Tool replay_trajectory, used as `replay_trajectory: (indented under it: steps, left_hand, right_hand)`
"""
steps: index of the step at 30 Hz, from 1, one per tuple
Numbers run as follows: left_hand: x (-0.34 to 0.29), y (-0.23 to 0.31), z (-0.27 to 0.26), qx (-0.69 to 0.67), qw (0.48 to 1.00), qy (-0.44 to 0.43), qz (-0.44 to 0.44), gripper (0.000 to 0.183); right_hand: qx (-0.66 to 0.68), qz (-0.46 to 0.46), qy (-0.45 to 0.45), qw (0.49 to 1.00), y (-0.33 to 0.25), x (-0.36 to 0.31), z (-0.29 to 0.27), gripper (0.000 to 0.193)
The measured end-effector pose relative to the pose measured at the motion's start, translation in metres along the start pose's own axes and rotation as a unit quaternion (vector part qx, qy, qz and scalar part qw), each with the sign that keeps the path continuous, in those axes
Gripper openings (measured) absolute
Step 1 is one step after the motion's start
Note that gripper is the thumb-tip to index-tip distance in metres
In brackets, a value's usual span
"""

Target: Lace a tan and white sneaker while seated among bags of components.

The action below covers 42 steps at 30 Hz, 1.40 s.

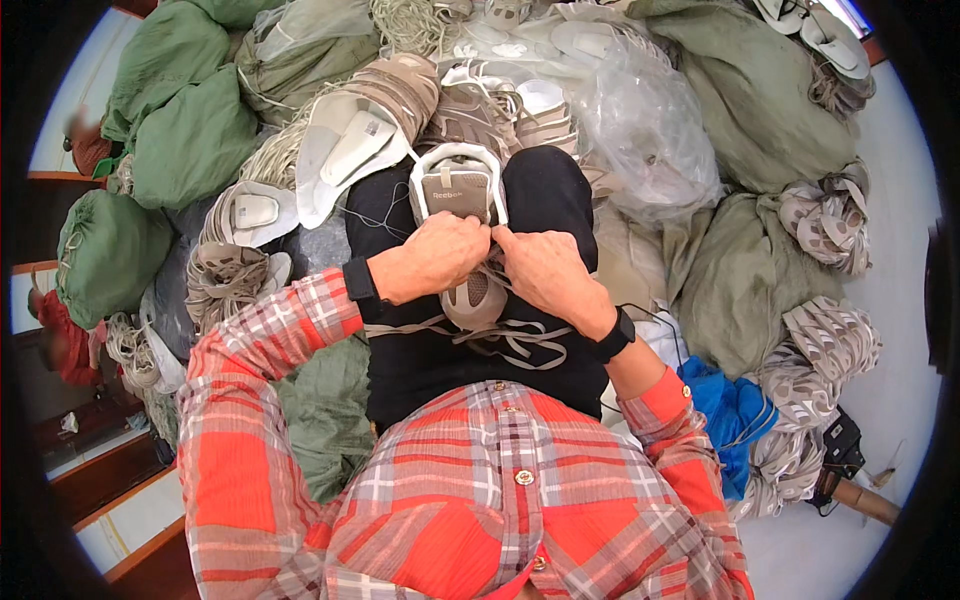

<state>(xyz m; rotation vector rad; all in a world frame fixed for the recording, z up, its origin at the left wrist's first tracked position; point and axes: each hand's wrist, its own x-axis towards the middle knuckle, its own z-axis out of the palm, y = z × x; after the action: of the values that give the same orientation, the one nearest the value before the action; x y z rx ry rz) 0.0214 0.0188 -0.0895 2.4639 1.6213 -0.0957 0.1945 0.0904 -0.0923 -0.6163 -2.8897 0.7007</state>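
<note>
Between my knees rests a taupe and white shoe upper (470, 302), its toe pointing toward me and its padded tongue standing up at the far side. My left hand (435, 258) is closed over its lacing area, fingertips pinching the upper just below the tongue. Close beside it, my right hand (550, 275) is also in a pinch at the eyelet edge; whatever lies between its fingertips is too small to make out. Loose flat laces (515, 345) trail across my lap below the toe. My fingers hide much of the middle of the upper.
Nested shoe uppers (405, 85) lie beyond my knees, next to a clear plastic bag (650, 130). Green sacks (195, 140) fill the left; olive sacks (740, 280) and bundled uppers (830, 215) stand right. A blue bag (725, 415) lies near my right elbow. Other people (65, 335) are far left.
</note>
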Motion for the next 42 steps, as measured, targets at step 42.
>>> replay_trajectory:
  steps: [42]
  left_hand:
    - [-0.142,-0.06,0.001,-0.937,-0.048,0.346,-0.025,0.014]
  right_hand:
    - [0.217,0.128,-0.066,0.966,0.003,-0.031,-0.044,0.014]
